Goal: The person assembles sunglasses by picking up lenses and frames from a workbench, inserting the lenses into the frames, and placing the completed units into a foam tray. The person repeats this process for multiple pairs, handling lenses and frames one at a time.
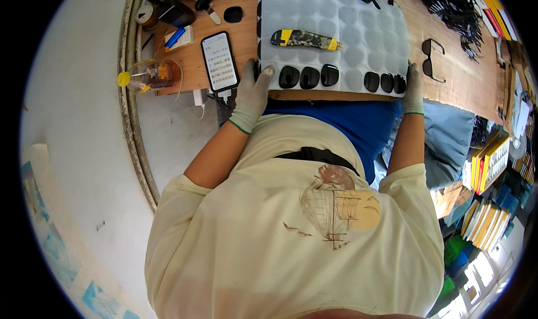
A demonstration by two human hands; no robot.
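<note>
The gloved left grip (pixel 252 92) is clamping the near left corner of a white dimpled sheet (pixel 370 44), while the right grip (pixel 413 89) is touching its right edge, its closure being hidden. The sheet, carrying dark lenses (pixel 310 78), is lying at the wooden worktop (pixel 462 89)'s near edge; beyond, pipes (pixel 128 89) are running down the left and yellow-edged stacks (pixel 483 159) are crowding the right.

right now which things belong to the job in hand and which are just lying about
Likely the job:
White dimpled sheet, gloved left hand and right hand at its sides
Glossy black lenses on it
Black dark-lensed glasses

Probably lying about:
Black smartphone, screen lit
Clear bottle, yellow cap
Yellow camouflage-patterned tool, use unclear
</note>
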